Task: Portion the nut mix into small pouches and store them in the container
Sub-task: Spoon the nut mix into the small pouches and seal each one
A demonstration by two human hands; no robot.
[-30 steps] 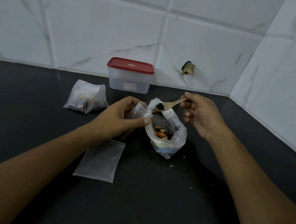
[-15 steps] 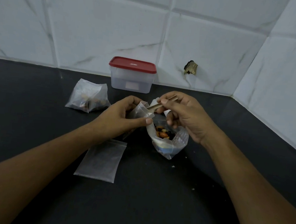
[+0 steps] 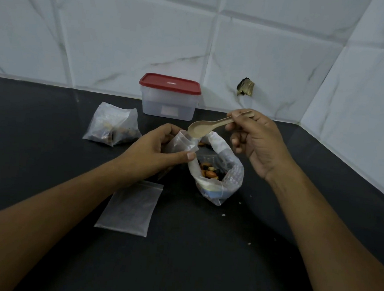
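My left hand [image 3: 156, 149] grips a small clear pouch [image 3: 182, 142] by its open mouth at the counter's middle. My right hand [image 3: 257, 140] holds a wooden spoon [image 3: 207, 126] by the handle; its empty bowl hovers just above the pouch's mouth. Right beside the pouch stands a larger open plastic bag of nut mix [image 3: 216, 172] with nuts and dark pieces visible inside. Filled pouches [image 3: 113, 126] lie at the left rear. A clear container with a red lid [image 3: 170, 96] stands shut against the back wall. An empty flat pouch [image 3: 132, 207] lies near my left forearm.
The dark counter [image 3: 201, 259] meets white tiled walls at the back and right, forming a corner. A few crumbs [image 3: 223, 214] lie right of the bag. A dark chipped spot [image 3: 245, 87] marks the back tile.
The spoon carried dark pieces a second ago, tipped at the small pouch half a second ago, and now is lifted up empty. My left hand kept its hold on the pouch.
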